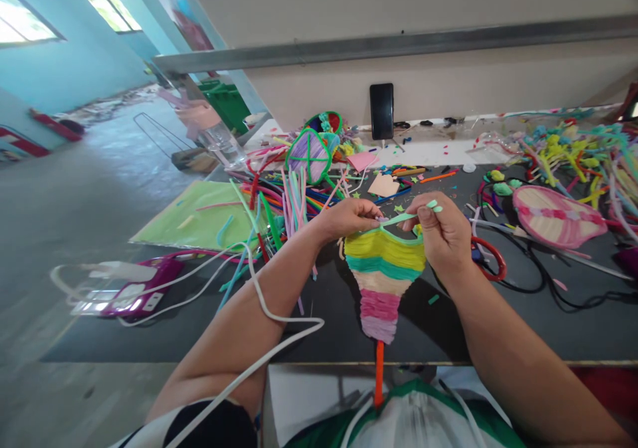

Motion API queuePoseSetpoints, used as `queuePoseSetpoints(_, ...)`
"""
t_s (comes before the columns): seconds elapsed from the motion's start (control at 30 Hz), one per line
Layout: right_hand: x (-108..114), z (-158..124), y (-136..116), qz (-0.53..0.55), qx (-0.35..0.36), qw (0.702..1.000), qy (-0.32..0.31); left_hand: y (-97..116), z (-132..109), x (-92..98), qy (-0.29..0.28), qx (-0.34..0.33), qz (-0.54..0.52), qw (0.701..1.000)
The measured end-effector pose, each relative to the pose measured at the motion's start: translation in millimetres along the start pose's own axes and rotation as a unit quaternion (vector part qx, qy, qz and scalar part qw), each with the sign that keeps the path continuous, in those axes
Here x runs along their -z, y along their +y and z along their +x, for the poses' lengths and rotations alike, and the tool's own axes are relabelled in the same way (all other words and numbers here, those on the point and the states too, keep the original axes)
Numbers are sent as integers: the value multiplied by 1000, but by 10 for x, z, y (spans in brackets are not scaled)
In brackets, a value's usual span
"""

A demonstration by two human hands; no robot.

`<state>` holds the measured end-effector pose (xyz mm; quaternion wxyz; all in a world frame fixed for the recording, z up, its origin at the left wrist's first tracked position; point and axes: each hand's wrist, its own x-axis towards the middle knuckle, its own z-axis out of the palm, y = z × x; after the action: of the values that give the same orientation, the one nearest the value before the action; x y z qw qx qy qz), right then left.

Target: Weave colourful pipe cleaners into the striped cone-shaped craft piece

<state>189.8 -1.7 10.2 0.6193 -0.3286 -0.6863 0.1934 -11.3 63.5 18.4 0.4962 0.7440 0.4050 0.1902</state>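
Note:
A striped, fan-shaped piece of wound pipe cleaners (386, 265) is upright above the table edge. Its bands run yellow, teal, beige, pink and lilac, and an orange stick (379, 371) comes out of its lower tip. My left hand (351, 219) is closed in a pinch at the upper left corner of the piece. Above the top edge stretches a mint-green strip (399, 219), apparently a pipe cleaner. My right hand (444, 232) pinches its other end, with pale green tips showing past the thumb. The right fingers partly hide the upper right corner.
Bundled pipe cleaners (294, 202) and a green sheet (174, 219) lie left. Scissors with red handles (491, 258) and a pink oval piece (558, 215) are right. A phone (381, 112) leans at the back. A white cable (284, 348) crosses over my left forearm.

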Motion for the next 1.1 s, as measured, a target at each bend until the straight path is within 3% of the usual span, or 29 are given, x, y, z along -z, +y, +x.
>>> queuePoseSetpoints(0.33, 8, 38, -95, -9, 104, 992, -69, 25, 16, -19, -25, 5, -3, 1000)
queuePoseSetpoints(0.5, -55, 33, 14, -162, 54, 980, -106, 28, -30, -3, 2, 22, 0, 1000)
queuePoseSetpoints(0.67, -121, -27, 101, -348, 10, 929, -122, -64, -55, 55, 4, 1, 8, 1000)
queuePoseSetpoints(0.77, -113, -64, 117, -396, 6, 908, -141, -111, -53, 78, 9, -6, 37, 999)
queuePoseSetpoints(0.87, -101, -75, 143, -394, 11, 906, -151, -113, -49, 73, 20, -8, 55, 998)
queuePoseSetpoints(1.1, -151, -61, 197, -386, 39, 919, -70, -65, -15, 13, 14, -8, 33, 999)
